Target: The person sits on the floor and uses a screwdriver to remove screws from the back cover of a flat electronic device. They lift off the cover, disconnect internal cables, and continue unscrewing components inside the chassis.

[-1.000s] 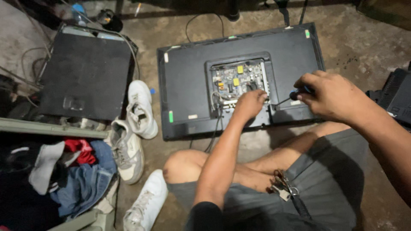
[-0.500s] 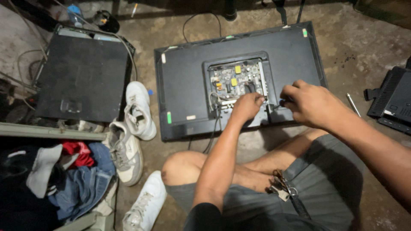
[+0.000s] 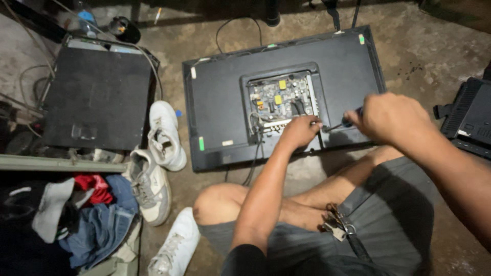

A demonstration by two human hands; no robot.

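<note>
Two hands work at the open back of a flat television lying face down on the floor.

Nearest, a bunch of keys (image 3: 335, 225) hangs at the grey shorts (image 3: 388, 220), below both hands. The right hand (image 3: 391, 120) is curled shut around a screwdriver (image 3: 335, 125), whose tip points left toward the left hand (image 3: 299, 132). The left hand's fingertips are pressed together at the lower right corner of the circuit board (image 3: 281, 102), touching it where the tip meets. The board sits in a recess of the television (image 3: 220, 107), just beyond both hands. White sneakers (image 3: 163, 135) lie well left of the grip, a black box (image 3: 97, 97) farther left.
</note>
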